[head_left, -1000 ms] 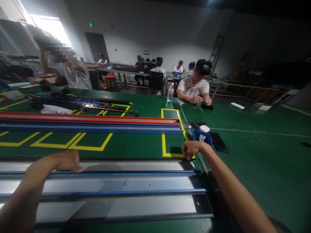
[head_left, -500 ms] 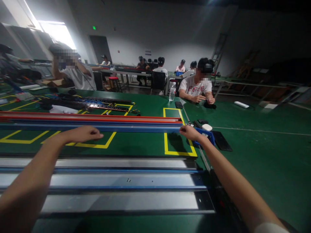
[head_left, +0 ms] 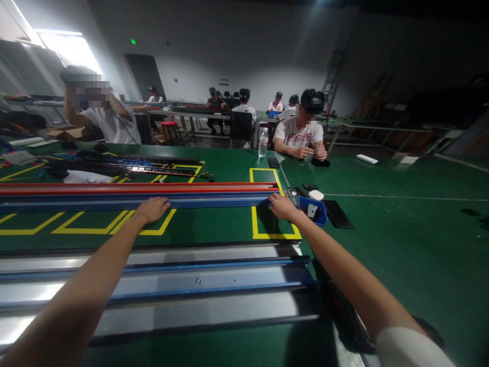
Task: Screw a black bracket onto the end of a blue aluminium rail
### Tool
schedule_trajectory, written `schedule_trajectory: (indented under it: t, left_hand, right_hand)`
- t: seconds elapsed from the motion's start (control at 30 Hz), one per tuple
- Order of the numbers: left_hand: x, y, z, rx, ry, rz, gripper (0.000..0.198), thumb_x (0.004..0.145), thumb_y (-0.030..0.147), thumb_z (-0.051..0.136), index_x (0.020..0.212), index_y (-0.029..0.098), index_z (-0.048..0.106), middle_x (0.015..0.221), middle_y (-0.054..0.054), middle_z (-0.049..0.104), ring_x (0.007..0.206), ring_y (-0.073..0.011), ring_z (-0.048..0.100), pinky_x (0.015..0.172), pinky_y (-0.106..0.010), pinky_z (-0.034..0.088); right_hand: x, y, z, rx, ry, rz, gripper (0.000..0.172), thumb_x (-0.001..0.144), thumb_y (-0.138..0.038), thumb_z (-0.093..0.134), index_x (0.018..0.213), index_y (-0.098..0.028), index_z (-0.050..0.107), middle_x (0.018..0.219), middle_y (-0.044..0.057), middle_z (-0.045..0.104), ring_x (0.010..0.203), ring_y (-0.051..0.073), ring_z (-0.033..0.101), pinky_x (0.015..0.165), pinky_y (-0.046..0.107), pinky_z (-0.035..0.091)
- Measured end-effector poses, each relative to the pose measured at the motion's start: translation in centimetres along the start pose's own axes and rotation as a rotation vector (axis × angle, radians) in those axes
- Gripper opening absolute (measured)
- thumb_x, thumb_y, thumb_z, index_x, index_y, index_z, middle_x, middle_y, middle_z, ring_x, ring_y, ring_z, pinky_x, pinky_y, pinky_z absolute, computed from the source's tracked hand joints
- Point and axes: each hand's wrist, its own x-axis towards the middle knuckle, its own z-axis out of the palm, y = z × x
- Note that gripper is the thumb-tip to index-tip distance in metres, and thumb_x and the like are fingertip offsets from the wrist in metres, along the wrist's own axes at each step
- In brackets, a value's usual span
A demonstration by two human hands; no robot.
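My left hand (head_left: 152,209) reaches across the green table (head_left: 382,239) and its fingers curl over the front edge of a long blue rail (head_left: 214,202). At the same rail's right end, my right hand (head_left: 281,207) closes its fingers on the end. Behind the blue rail lies a long red rail (head_left: 133,188). Close to me lie several long silver rails with blue edges (head_left: 183,288), under both forearms.
A small blue bin (head_left: 314,210) sits just right of my right hand, beside a black pad (head_left: 336,214). Yellow tape boxes (head_left: 255,224) mark the table. A water bottle (head_left: 263,143) and a phone (head_left: 273,163) stand farther back. A seated person (head_left: 300,135) works opposite; another person (head_left: 103,120) stands far left.
Both hands moved away from the near silver rails, forward across the table, and now rest on the blue rail. The view has shifted slightly.
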Motion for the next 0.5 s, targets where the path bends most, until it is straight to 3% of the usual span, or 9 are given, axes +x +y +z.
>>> schedule_trajectory:
  t: [0.23,0.5]
  left_hand:
    - [-0.1,0.2,-0.1,0.008,-0.048,-0.021,0.039,0.098,0.038,0.064,0.131,0.016,0.060,0.131,-0.011,0.063,0.112,-0.0245,0.065,0.094,-0.046,0.058]
    - [-1.5,1.4,-0.9,0.007,-0.103,-0.079,0.039,0.098,0.038,0.065,0.131,0.017,0.061,0.130,-0.011,0.063,0.113,-0.0248,0.065,0.094,-0.045,0.058]
  right_hand:
    - [0.3,-1.6,0.3,-0.031,-0.047,0.019,0.036,0.101,-0.037,0.065,0.131,-0.017,0.062,0.133,0.012,0.063,0.111,0.024,0.066,0.095,0.044,0.057]
    - [-0.1,-1.7,0.3,0.030,-0.102,0.049,0.036,0.101,-0.037,0.066,0.130,-0.017,0.063,0.132,0.012,0.063,0.110,0.024,0.066,0.094,0.043,0.058]
